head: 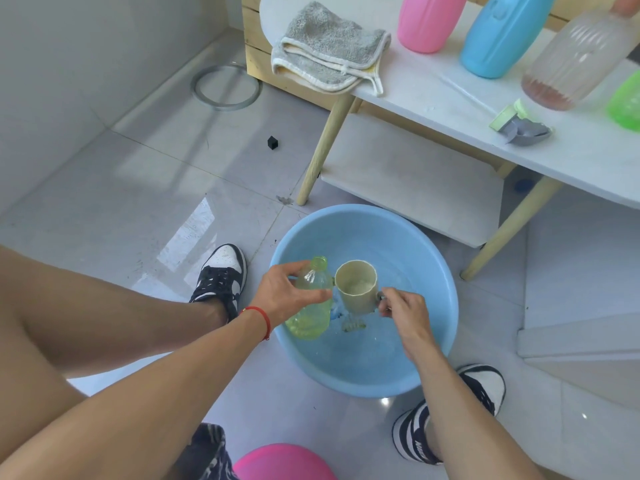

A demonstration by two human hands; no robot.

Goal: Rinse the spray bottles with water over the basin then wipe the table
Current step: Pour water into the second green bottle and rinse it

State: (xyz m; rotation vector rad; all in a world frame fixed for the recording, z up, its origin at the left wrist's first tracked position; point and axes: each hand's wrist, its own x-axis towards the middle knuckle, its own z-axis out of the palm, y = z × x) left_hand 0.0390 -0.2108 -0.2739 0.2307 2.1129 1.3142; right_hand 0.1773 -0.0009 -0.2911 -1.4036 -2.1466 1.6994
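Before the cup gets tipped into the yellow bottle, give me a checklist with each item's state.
1. Yellow bottle gripped by left hand: ok.
2. Bottle cap off, neck open: ok.
3. Cup held at its handle by right hand: ok.
4. Bottle and cup over the blue basin: ok.
5. Water in the cup: cannot tell.
6. Cloth on the table for wiping: ok.

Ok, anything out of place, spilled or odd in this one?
Mostly orderly. A detached spray head lies on its side on the table, off any bottle. A small black object sits loose on the floor.
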